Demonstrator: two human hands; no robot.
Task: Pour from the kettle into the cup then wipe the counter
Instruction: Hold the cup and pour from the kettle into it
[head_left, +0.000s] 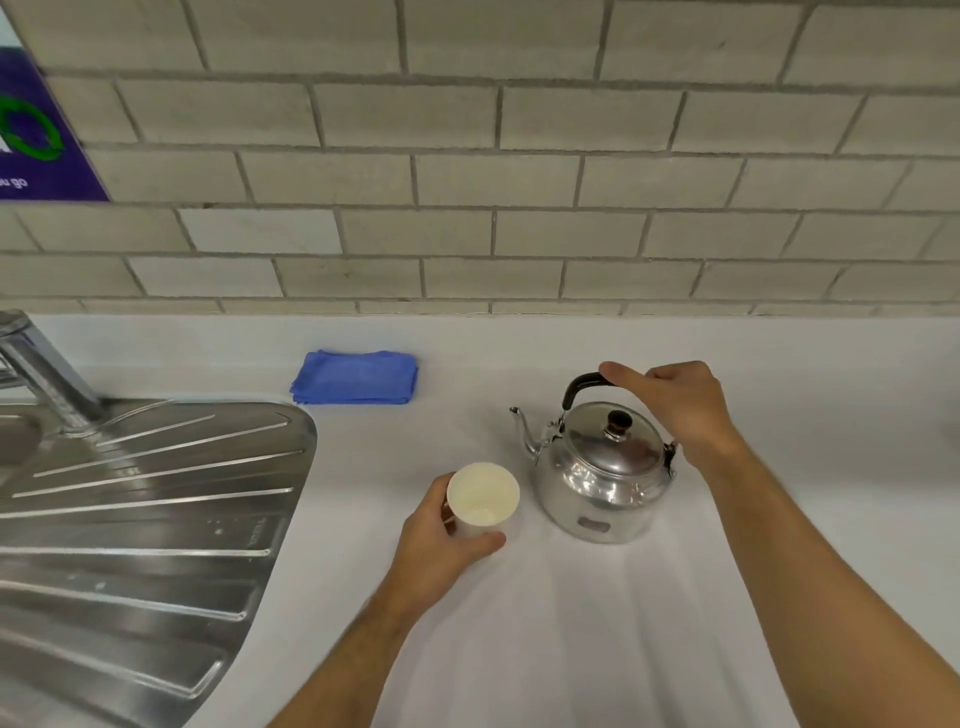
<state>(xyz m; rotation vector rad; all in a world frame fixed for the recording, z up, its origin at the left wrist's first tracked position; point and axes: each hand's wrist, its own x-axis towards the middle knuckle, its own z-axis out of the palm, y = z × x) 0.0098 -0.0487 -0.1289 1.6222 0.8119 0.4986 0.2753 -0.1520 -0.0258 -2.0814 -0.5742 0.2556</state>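
Observation:
A shiny metal kettle (602, 483) stands upright on the white counter (571, 623), its spout pointing left and its black handle raised. My right hand (675, 405) is closed around the top of that handle. Just left of the kettle stands a cream paper cup (483, 499), upright, and it looks empty. My left hand (441, 545) wraps around the cup's near side. A folded blue cloth (356, 376) lies at the back of the counter, left of the kettle, touched by neither hand.
A steel sink drainboard (145, 519) fills the left side, with a metal tap (36, 364) at the far left. A grey tiled wall (493, 156) rises behind the counter, with a purple sign (31, 135) at upper left.

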